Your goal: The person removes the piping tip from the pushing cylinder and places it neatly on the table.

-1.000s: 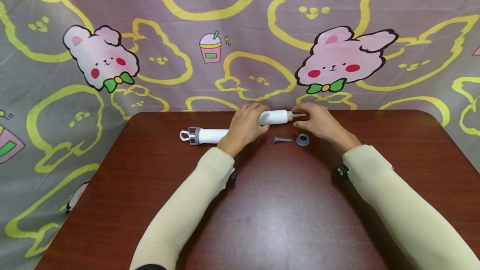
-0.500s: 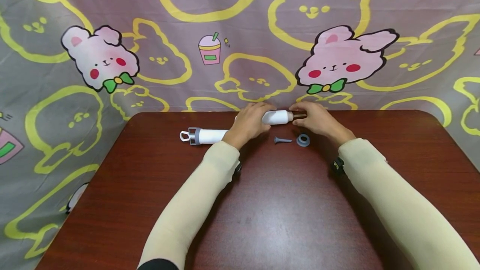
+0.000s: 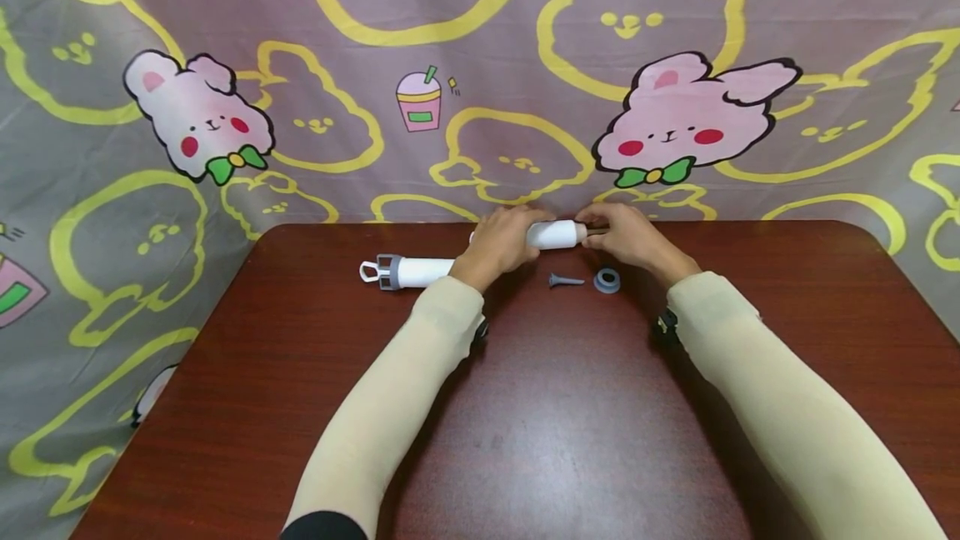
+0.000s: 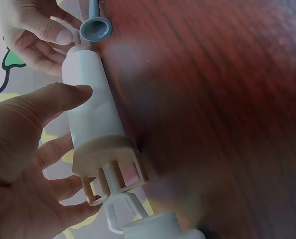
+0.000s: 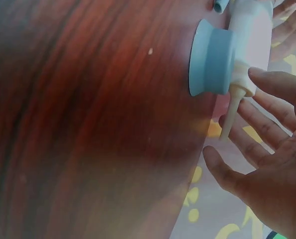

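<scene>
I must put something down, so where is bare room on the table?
The red-brown wooden table is bare between the left cream sleeve and right cream sleeve, and outside both. Crowded back middle: left hand, right hand, white nozzled tube, white loop-handled tube, grey funnel, grey ring.

The right grip (image 5: 282,169) has its thumb (image 5: 274,82) at the collar (image 5: 243,82) of a white tube (image 5: 252,40), other fingers behind its tapered nozzle (image 5: 231,113). The left grip (image 5: 291,34) shows, partly cut off, at far right. A blue-grey flanged ring (image 5: 215,62) rests on the wood-grained bench (image 5: 103,129), left of the collar.
</scene>
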`<state>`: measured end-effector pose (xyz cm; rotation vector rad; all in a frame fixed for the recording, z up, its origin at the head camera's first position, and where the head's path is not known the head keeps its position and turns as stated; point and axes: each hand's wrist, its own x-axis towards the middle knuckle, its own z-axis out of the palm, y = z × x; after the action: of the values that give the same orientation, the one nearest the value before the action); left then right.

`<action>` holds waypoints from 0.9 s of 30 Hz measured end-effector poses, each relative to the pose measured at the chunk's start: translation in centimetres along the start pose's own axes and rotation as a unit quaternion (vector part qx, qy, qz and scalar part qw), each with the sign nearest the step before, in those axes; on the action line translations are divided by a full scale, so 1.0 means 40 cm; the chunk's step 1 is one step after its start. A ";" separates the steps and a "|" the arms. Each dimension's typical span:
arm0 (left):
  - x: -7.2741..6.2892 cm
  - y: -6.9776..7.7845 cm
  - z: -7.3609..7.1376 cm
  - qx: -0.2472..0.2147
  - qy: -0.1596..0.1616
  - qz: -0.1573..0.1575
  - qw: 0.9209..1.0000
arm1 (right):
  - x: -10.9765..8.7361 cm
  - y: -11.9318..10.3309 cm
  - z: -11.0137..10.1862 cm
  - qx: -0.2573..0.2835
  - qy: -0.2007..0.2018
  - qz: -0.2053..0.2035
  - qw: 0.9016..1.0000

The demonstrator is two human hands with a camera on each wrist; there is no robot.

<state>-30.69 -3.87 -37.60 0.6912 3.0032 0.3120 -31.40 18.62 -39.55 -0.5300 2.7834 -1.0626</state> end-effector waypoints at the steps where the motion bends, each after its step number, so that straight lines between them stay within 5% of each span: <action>1: 0.001 -0.001 0.001 0.001 0.000 -0.001 1.000 | 0.002 0.000 0.001 0.002 -0.002 0.000 1.000; 15: 0.015 -0.013 0.004 0.016 -0.003 -0.014 1.000 | 0.017 0.003 0.010 -0.007 -0.002 0.000 1.000; 27: 0.007 -0.018 -0.011 -0.014 -0.011 -0.003 1.000 | 0.004 -0.007 0.000 -0.010 0.003 -0.008 1.000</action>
<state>-31.26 -4.46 -37.34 0.6784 2.9737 0.3423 -31.46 18.38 -39.38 -0.5519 2.8013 -1.0431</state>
